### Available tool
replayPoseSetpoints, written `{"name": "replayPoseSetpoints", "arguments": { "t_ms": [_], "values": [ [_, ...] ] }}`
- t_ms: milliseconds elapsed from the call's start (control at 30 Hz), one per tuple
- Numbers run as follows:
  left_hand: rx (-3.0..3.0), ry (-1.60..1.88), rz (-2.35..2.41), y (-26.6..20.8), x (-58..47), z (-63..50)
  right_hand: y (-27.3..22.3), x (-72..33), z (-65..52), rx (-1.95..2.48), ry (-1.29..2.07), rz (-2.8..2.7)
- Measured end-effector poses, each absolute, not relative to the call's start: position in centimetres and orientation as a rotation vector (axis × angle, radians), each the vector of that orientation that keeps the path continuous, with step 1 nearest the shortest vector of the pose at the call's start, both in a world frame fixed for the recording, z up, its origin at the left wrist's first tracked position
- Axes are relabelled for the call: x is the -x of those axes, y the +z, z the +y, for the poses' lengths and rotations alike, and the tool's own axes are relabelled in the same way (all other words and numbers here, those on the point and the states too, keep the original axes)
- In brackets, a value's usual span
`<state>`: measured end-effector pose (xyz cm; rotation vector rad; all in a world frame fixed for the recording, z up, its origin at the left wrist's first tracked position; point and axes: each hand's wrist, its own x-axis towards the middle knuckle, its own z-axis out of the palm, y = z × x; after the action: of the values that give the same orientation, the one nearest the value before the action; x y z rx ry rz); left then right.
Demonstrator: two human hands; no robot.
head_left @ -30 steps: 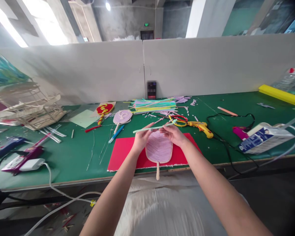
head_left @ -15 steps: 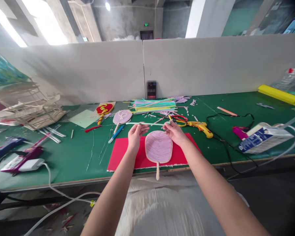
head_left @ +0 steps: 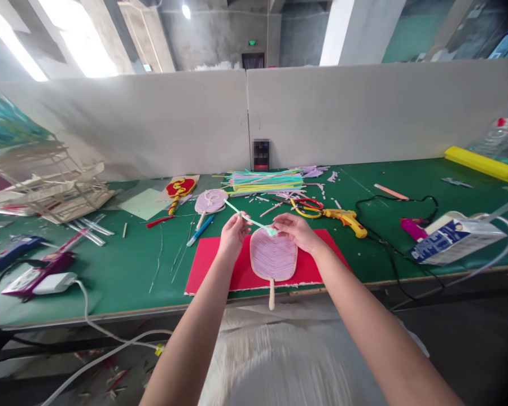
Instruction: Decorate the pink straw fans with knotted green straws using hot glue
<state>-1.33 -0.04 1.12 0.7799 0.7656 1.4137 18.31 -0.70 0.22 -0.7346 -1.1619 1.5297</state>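
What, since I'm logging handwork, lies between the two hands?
In the head view, a mint-green strip spans from the left hand to the right hand, near the far edge of the lilac fan.

windows upper left blown out; outer edges stretched, blurry.

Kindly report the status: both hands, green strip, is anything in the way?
Left hand, right hand: both pinching green strip. Strip slanted, near top of purple fan. Scissors, yellow glue gun off right, not blocking hands.
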Motion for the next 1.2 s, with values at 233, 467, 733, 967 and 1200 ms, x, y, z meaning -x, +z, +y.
{"name": "replayPoseSetpoints", "arguments": {
  "t_ms": [233,467,733,967,1200],
  "values": [
    [-0.939,1.377,0.743,1.2,1.1,-0.3,0.5,-18.3,-1.0,0.701,1.655,-1.202],
    [-1.074,1.541,0.895,0.7,1.1,0.1,0.7,-18.4,-0.8,0.684,1.639,-1.171],
    [-1.183,1.581,0.941,0.9,1.0,-0.3,0.5,-18.4,-0.6,0.827,1.522,-1.108],
    [-1.432,1.436,0.891,0.8,0.6,-0.6,0.1,-18.7,0.1,0.840,1.409,-0.863],
    [-2.017,1.094,1.529,-1.1,0.4,0.0,-0.1,-19.2,0.7,0.854,1.407,-0.703]
  ]
}}
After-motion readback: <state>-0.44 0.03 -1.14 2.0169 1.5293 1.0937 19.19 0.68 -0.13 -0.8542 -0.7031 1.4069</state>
